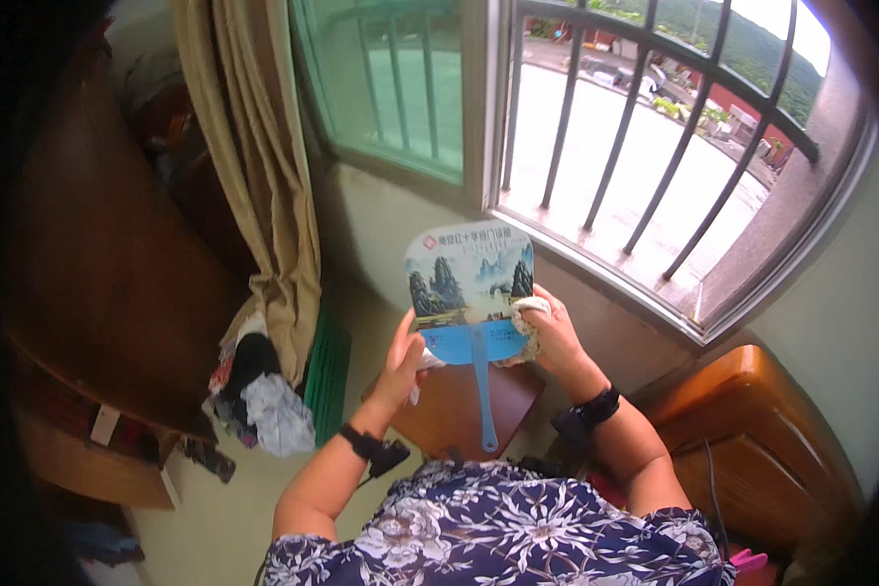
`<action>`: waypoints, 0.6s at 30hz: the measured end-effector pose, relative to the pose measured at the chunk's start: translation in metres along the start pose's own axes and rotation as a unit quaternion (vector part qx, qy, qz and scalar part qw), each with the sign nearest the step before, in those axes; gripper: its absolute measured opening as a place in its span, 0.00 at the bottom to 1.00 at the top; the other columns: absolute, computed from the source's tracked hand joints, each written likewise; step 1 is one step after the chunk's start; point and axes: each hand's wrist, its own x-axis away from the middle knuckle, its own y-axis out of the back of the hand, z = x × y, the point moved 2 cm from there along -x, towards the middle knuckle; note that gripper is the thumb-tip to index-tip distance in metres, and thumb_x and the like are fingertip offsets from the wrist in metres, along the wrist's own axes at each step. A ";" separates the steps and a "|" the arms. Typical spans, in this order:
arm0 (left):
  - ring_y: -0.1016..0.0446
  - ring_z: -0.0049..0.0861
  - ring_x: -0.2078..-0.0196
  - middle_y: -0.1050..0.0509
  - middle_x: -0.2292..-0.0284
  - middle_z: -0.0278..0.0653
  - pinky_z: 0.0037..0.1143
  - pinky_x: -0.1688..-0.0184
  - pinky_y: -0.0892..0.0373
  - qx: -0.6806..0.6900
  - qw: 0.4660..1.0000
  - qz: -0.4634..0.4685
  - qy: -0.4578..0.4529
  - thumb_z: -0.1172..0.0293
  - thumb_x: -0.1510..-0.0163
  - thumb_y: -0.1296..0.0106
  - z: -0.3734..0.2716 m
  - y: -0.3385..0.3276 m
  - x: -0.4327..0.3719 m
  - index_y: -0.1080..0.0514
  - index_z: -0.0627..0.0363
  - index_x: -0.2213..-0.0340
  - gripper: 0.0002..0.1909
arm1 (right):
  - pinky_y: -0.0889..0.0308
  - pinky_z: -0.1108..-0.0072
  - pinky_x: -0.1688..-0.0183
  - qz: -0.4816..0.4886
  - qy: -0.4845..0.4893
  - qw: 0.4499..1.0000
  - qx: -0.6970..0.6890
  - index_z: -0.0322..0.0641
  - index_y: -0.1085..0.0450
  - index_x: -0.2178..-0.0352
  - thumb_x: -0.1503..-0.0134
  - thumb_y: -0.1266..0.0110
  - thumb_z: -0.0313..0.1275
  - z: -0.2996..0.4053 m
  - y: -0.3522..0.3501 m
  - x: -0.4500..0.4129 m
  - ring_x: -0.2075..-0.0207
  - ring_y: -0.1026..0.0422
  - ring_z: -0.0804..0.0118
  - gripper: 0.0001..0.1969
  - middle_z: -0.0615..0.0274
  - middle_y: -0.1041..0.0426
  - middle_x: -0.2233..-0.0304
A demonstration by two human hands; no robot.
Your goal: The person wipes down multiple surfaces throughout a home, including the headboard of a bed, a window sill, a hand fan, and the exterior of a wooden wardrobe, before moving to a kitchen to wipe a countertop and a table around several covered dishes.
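A plastic hand fan (472,286) with a printed mountain landscape and a blue handle is held up, its handle pointing down towards me. My left hand (401,362) grips the fan's left edge, with a bit of white cloth or paper below the fingers. At the fan's right edge is my right hand (553,333), bunching a pale patterned cloth (529,315) against the surface. Its fingertips are partly hidden by the cloth and fan. Below the fan stands a brown wooden stool or small table (447,410).
A barred window (630,146) stands open ahead. Beige curtains (264,183) hang at the left, above a pile of clothes (278,414) beside a green slatted item (328,373). Dark wooden furniture (102,256) fills the left side; a polished wooden cabinet (762,439) is at the right.
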 end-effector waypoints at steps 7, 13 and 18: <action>0.37 0.14 0.76 0.33 0.76 0.29 0.18 0.73 0.38 -0.045 0.991 -0.106 0.074 0.56 0.42 0.54 -0.035 -0.020 0.010 0.31 0.66 0.71 0.20 | 0.33 0.84 0.62 -0.057 0.022 0.989 0.132 0.34 0.38 0.52 0.48 0.48 0.22 -0.013 0.000 -0.004 0.65 0.30 0.76 0.20 0.63 0.29 0.65; 0.29 0.19 0.63 0.27 0.64 0.37 0.19 0.60 0.33 0.051 0.997 -0.040 0.038 0.63 0.42 0.55 -0.007 -0.011 0.002 0.32 0.69 0.58 0.18 | 0.36 0.80 0.54 -0.030 0.152 0.939 0.307 0.35 0.37 0.52 0.53 0.48 0.19 0.049 -0.052 0.010 0.58 0.31 0.70 0.23 0.60 0.29 0.61; 0.33 0.20 0.54 0.32 0.54 0.34 0.23 0.54 0.34 -0.126 0.987 0.103 0.011 0.73 0.45 0.54 -0.012 -0.036 -0.001 0.37 0.57 0.50 0.20 | 0.48 0.66 0.41 0.124 0.332 0.805 0.477 0.42 0.36 0.52 0.58 0.43 0.25 0.028 -0.103 0.021 0.44 0.41 0.52 0.27 0.50 0.39 0.48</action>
